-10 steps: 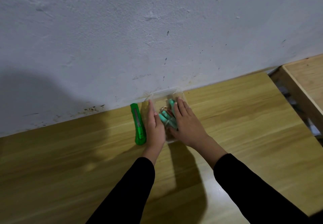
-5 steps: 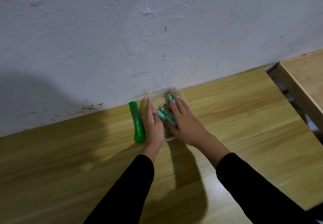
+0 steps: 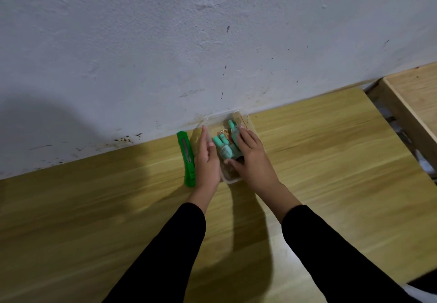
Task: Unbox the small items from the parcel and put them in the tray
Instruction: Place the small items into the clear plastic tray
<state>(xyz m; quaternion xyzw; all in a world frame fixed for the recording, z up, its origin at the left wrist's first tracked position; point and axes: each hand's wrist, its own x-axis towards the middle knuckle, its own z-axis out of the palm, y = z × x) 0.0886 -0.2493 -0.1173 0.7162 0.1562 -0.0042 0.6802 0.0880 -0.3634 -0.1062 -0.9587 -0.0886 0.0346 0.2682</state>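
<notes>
Both hands at the tray [image 3: 236, 180] — clear plastic, sitting by the wall on the table [image 3: 331, 160].
L hand [image 3: 207, 160] is lying flat along its left side, fingers open; R hand [image 3: 251, 158] is resting open over the mint items [image 3: 223, 147] inside, gripping nothing. Green cutter [image 3: 188, 158] is lying just left of L hand.

My right hand [image 3: 251, 158] lies over the near right part of the clear tray [image 3: 233, 180], hiding what sits beneath it, and my left hand [image 3: 207, 160] covers the tray's left wall, so I cannot tell whether my fingers grip the rim or only rest against it. The mint-green items [image 3: 224, 147] in the tray are too small and blurred to name, as are the brownish bits around them. The wooden frame [image 3: 411, 111] at the right is cut off by the edge.
</notes>
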